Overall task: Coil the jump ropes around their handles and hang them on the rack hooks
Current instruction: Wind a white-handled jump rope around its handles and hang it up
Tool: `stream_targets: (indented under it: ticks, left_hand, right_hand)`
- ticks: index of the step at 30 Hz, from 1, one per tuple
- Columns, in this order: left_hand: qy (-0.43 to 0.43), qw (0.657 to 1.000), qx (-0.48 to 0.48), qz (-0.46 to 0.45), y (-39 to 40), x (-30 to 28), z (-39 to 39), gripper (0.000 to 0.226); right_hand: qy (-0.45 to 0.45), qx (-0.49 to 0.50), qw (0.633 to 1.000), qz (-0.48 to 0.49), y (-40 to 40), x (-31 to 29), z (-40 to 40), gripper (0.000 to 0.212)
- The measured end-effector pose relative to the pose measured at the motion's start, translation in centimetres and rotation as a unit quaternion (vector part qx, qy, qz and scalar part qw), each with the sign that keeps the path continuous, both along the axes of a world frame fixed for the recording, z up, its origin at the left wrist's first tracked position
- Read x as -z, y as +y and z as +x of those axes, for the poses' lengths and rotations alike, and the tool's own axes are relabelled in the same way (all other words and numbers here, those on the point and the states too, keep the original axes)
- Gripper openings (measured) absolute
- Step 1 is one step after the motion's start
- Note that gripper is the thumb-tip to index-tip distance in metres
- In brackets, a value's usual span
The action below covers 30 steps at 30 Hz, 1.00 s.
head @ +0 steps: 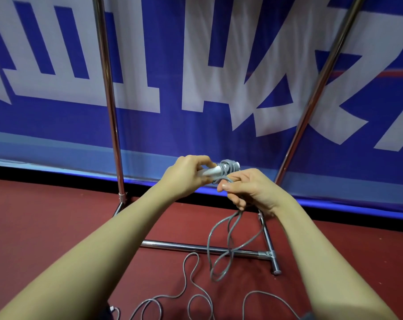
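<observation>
**Grey rope half wound on white handles, both hands at work**

The left hand [186, 174] has its fingers curled round the white handles [211, 173], thumb on top, gripping their near end. Just beyond those fingertips, on the far end of the handles, several turns of the grey jump rope [229, 168] sit bunched together in a tight wrap.

The right hand [251, 189] is right beside the left, just below and to the right of the wrap. Its thumb and forefinger pinch a strand of the rope that leads off the coil, and the other fingers are curled under, with more strands passing through them.

From beneath the right-hand fingers the loose rope [228, 241] hangs down in long loops, crossing in front of the low chrome bar of the rack [196, 247]. Lower still, nearer the person than the hands, further grey rope lies in curls on the red floor [57, 227].

Beyond the fingers, the rack's two chrome uprights rise on either side of the hands, the left one near vertical, the right one slanting outward. Behind them hangs a blue banner [149, 130] with large white characters.
</observation>
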State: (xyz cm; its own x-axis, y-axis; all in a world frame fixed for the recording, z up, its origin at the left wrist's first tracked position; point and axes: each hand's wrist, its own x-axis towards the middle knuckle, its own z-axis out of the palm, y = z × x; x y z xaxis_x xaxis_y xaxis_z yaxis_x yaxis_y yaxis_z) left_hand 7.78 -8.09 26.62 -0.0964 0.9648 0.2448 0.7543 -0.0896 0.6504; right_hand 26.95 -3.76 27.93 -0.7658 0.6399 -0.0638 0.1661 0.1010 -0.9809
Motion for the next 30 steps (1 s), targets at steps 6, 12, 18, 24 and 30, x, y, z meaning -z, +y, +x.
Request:
stream_targets:
  ticks: [6,12,18,24,30]
  left_hand:
    - [0.083,0.988,0.080,-0.101,-0.6,-0.1,-0.3,0.013]
    - [-0.018,0.973,0.185,-0.139,-1.1,-0.9,-0.5,0.028]
    - [-0.087,0.953,0.242,-0.157,-1.6,-1.8,-0.2,0.025]
    - [-0.256,0.938,0.218,-0.088,-2.1,-3.0,0.8,0.022]
    - [-0.425,0.898,0.115,0.012,-1.5,-3.0,2.0,0.025]
  right_hand:
    - [-0.061,0.068,0.992,0.084,0.3,-0.4,0.3,0.023]
    - [-0.099,0.142,0.970,0.169,0.7,-0.5,0.6,0.023]
    - [-0.080,0.117,0.976,0.164,0.3,-0.7,0.9,0.023]
    - [0.058,0.167,0.984,0.023,0.7,-0.3,0.2,0.031]
    - [0.122,0.069,0.988,-0.061,0.5,0.0,-0.2,0.023]
